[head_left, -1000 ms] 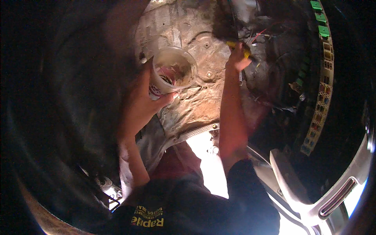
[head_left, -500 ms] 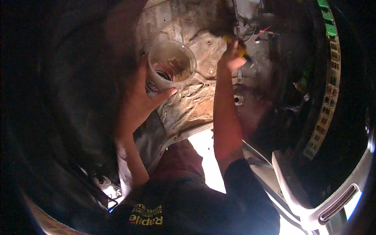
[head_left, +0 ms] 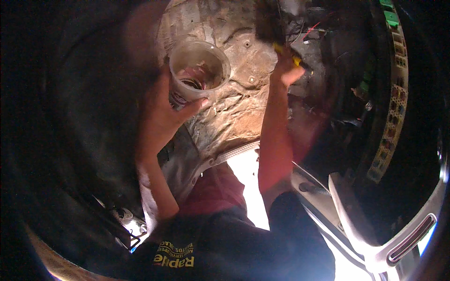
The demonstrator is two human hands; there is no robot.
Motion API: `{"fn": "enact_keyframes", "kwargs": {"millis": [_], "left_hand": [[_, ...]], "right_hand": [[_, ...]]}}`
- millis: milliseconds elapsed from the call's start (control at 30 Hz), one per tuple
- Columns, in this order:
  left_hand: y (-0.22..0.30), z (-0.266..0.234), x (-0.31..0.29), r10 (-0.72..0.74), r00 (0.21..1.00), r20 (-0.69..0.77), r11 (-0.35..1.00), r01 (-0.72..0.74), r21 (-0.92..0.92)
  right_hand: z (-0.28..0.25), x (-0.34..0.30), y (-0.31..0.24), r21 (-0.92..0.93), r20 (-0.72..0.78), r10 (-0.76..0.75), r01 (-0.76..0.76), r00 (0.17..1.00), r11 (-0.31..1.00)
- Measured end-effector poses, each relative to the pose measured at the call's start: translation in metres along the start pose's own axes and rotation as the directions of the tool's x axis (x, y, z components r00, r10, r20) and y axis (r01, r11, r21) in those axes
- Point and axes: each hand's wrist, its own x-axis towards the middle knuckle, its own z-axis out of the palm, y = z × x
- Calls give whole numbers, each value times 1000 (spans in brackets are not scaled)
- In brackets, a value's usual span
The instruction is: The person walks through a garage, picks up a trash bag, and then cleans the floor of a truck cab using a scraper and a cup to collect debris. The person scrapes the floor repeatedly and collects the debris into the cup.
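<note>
My left hand (head_left: 161, 112) grips a clear plastic cup (head_left: 199, 70) from below and holds it up in front of a dirty, bare metal panel (head_left: 234, 107); something small and dark lies in the cup's bottom. My right hand (head_left: 285, 70) is raised beside it, closed around a tool with a yellow handle (head_left: 291, 57). The tool's dark head (head_left: 267, 23) rests against the panel near a bundle of wires (head_left: 304, 30). Both forearms come up from my dark shirt at the lower edge.
A strip of green and yellow connector blocks (head_left: 391, 93) runs down the right side. A grey plastic trim piece with a slot (head_left: 389, 234) lies at the lower right. A bright gap of daylight (head_left: 243, 173) shows between my arms. The left side is dark.
My left hand has carried the cup up and to the left. My right hand with the yellow-handled tool has also shifted left and slightly higher along the panel.
</note>
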Motion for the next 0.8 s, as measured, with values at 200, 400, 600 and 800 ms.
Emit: {"fn": "enact_keyframes", "kwargs": {"millis": [200, 400, 600, 800], "left_hand": [[3, -3, 7, -195, 970, -146, 968, 166, -190], [1, -8, 10, -274, 917, -290, 903, 141, -407], [-2, -7, 10, -277, 928, -249, 881, 142, -451], [1, -3, 7, -256, 943, -212, 893, 146, -427]], "right_hand": [[12, -29, -70, 413, -39, 159, -129, 986, 902], [22, -69, -67, -50, 127, 147, -141, 981, 989], [35, -51, -53, 541, -158, 283, -156, 946, 826], [38, -40, -66, 439, -101, 98, -44, 990, 898]]}}
